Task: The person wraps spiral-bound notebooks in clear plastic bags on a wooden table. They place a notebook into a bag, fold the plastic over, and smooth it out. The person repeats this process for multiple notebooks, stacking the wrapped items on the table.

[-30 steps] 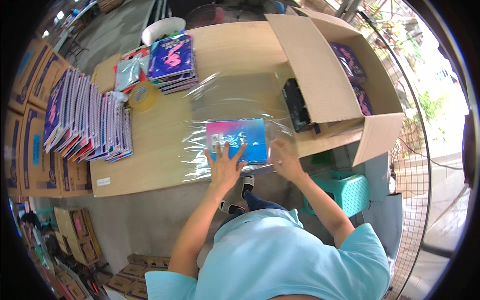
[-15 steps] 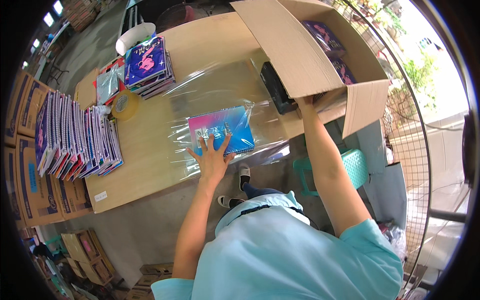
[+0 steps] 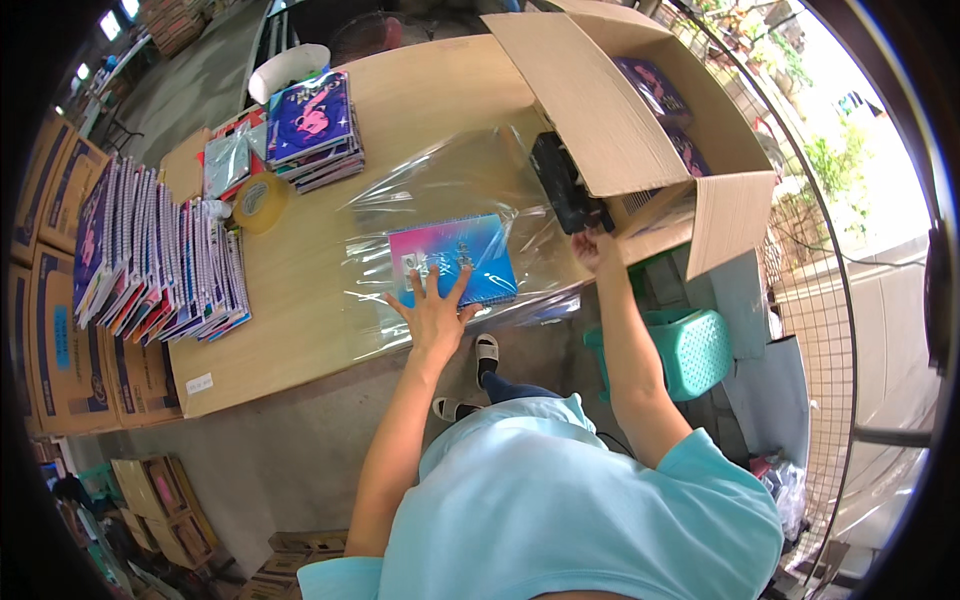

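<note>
- One worktop (image 3: pixel 300 350) carries everything; one open cardboard box (image 3: pixel 620 110) stands at its right end.
- One clear plastic sheet (image 3: pixel 450 190) lies spread, with one blue-pink spiral notebook (image 3: pixel 455 258) on it, near the front edge.
- Two notebook supplies: a leaning row (image 3: pixel 150 260) and a flat stack (image 3: pixel 310 125), too many to count.
- One black tape dispenser (image 3: pixel 565 185): the right hand (image 3: pixel 595 250) has moved from the notebook to just beneath it; grip unclear. Sealing likely follows.
- Left hand (image 3: pixel 435 315) stays flat, fingers spread, pressing the notebook.

Left hand (image 3: pixel 432 312) flat on notebook (image 3: pixel 452 259), near bench (image 3: pixel 290 340) front edge.
Right hand (image 3: pixel 594 247) touches black tape dispenser (image 3: pixel 562 182) beside open cardboard box (image 3: pixel 640 120), bench's right end.
</note>
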Available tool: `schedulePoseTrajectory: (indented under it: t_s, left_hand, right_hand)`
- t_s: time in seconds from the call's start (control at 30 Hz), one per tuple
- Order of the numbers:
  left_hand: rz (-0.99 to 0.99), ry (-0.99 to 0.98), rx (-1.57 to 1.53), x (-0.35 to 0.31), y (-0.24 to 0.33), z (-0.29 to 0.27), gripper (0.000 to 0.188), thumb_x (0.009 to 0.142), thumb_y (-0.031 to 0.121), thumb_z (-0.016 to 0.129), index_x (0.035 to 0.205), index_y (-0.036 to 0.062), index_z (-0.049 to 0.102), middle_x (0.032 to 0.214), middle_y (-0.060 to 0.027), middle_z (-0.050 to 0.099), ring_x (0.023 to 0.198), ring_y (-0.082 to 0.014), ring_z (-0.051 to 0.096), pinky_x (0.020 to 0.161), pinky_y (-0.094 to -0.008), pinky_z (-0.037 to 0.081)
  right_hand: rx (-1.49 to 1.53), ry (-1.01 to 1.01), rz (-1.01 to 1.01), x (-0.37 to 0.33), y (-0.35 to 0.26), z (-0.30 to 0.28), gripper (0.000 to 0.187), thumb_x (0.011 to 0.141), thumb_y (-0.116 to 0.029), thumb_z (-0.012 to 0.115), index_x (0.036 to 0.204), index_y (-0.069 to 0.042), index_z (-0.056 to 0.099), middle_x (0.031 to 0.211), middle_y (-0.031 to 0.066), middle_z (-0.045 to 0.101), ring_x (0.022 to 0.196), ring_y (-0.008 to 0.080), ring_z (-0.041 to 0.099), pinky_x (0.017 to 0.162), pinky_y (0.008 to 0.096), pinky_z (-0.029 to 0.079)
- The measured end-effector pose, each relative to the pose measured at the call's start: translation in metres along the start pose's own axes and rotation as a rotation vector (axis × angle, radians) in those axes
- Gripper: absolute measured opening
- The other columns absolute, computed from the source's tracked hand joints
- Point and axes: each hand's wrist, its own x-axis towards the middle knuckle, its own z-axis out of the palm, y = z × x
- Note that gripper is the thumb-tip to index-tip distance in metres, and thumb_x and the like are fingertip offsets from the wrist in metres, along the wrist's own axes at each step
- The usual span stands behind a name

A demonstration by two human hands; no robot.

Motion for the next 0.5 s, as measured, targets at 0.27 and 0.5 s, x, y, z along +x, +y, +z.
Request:
schedulePoseTrajectory:
  t_s: [0.27, 0.5]
  left_hand:
    - [-0.045, 0.088, -0.043, -0.008, -0.012, 0.012, 0.071, 0.075, 0.054, 0.070, 0.139, 0.0410, 0.044, 0.146, -0.0142, 0.036, 0.139, -0.0434, 0.025, 0.097, -0.0827, 0.008]
    - [-0.022, 0.076, -0.024, -0.007, -0.009, 0.012, 0.074, 0.071, 0.060, 0.069, 0.139, 0.0408, 0.045, 0.147, -0.0150, 0.033, 0.139, -0.0453, 0.024, 0.094, -0.0835, 0.010]
  right_hand:
    - [-1.187, -0.900, -0.466, -0.186, 0.072, 0.133, 0.020, 0.085, -0.018, 0.070, 0.079, -0.002, 0.060, 0.066, 0.0038, 0.057, 0.061, 0.0156, 0.057, 0.057, 0.0274, 0.046]
    - [-2.155, -1.527, -0.689, -0.137, 0.160, 0.199, 0.033, 0.070, -0.033, 0.080, 0.073, -0.002, 0.069, 0.066, 0.0163, 0.064, 0.065, 0.0291, 0.065, 0.062, 0.0394, 0.051]
